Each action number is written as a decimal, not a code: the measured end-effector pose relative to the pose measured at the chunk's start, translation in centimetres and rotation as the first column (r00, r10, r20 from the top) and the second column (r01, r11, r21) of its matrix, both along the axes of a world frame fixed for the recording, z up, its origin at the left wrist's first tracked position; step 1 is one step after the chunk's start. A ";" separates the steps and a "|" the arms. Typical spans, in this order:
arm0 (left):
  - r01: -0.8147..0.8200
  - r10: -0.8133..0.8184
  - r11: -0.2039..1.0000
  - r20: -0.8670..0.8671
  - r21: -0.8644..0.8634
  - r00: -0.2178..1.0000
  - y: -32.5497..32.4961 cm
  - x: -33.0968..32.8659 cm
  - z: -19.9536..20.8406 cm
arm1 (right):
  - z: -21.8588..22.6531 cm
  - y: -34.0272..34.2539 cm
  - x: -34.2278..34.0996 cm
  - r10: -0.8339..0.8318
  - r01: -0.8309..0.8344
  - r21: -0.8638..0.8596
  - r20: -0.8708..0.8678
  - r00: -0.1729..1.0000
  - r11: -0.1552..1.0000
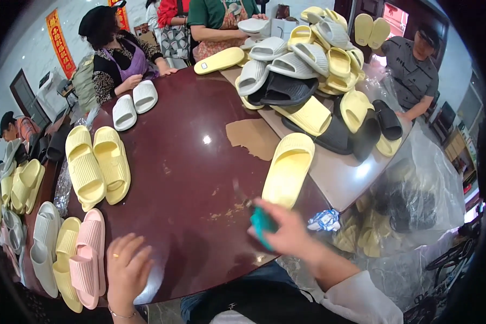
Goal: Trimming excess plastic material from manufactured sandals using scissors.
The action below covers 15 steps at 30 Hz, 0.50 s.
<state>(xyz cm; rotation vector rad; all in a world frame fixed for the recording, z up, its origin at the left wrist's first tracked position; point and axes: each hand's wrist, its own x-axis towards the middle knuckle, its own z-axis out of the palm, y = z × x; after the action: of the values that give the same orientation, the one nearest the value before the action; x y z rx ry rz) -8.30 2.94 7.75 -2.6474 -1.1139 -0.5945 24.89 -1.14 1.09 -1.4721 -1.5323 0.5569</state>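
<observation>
- Took in a white-walled room and a glossy dark red table [189, 162], scuffed toward the front.
- Caught, at far left, a grey pair [45, 248], a yellow pair [68, 259] and a pink pair [89, 264] of slippers, side by side.
- Noted another yellow pair of slippers [86, 178] just beyond.
- Found the left hand [128, 264] beside the pink pair, loosely opened, holding nothing.
- Spotted farther off some pale grey slippers [125, 113], near a person in a purple apron [130, 56].
- Crossed a torn cardboard scrap [251, 137].
- Came to a blurred teal tool [261, 229], wrapped tight in the right hand [286, 232].
- Saw a lone yellow slipper [288, 170] on the table right beyond; could not tell if touching the hand.
- Swept over a big heap of slippers [294, 65], yellow, grey and black.
- Passed a crumpled blue-and-white wad [324, 220] at the table's edge.
- Reached a person in grey [413, 67] holding up yellow slippers [371, 31], behind clear plastic [434, 162].
</observation>
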 end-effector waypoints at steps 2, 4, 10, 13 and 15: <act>0.066 -0.061 0.988 0.036 -0.140 0.997 0.1 0.8 -1.3 | 0.5 1.4 3.9 -0.144 0.137 0.066 0.125 0.982 0.988; 0.096 -0.086 0.974 0.060 -0.203 0.994 0.0 1.6 -1.8 | 1.8 3.1 6.9 -0.292 0.273 0.112 0.222 0.930 0.955; 0.241 -0.212 0.937 0.139 -0.252 0.967 -0.1 5.2 -2.1 | 1.5 8.4 13.3 -0.450 0.416 0.172 0.366 0.815 0.893; 0.266 -0.235 0.929 0.147 -0.257 0.961 -0.3 5.0 -2.3 | 1.1 9.4 12.6 -0.439 0.422 0.121 0.247 0.864 0.899; 0.260 -0.230 0.924 0.134 -0.282 0.964 -0.6 4.7 -2.7 | 0.8 10.1 11.3 -0.387 0.382 0.118 0.025 0.922 0.917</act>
<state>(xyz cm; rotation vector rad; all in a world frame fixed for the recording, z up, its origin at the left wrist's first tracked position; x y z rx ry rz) -3.64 2.34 5.06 -3.0805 -0.9688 -0.6546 36.16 8.98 1.91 -1.6537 -1.2388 0.1994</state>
